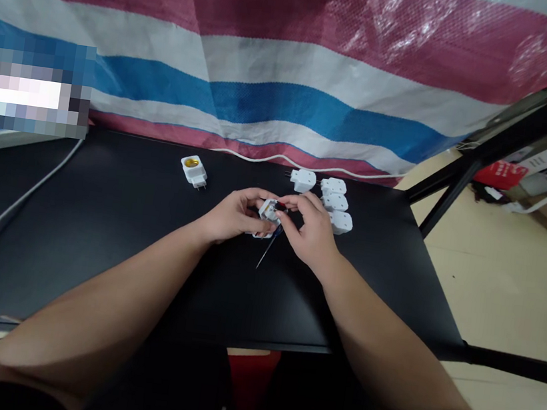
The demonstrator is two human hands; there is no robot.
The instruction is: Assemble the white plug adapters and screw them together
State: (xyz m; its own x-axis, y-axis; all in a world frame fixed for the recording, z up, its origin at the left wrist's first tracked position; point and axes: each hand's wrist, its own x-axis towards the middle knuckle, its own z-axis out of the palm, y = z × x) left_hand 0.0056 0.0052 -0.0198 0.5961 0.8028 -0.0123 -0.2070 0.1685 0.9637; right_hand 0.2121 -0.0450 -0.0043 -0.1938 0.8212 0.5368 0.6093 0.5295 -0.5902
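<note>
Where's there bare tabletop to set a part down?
Widest: the black tabletop between grey cable and left forearm, left of the lone white plug. Another lies between right forearm and the tabletop's right edge. Crowded: between left hand and right hand, at the white part and screwdriver, and beyond the right hand, where white plugs cluster.

A red, white and blue striped sheet (267,103) hangs behind the black tabletop (97,202) — pale, shiny floor (466,274) at right.

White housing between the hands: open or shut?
Looks open: small yellowish and metallic parts show inside the white housing. Left hand and right hand cover the rest; can't tell there.
</note>
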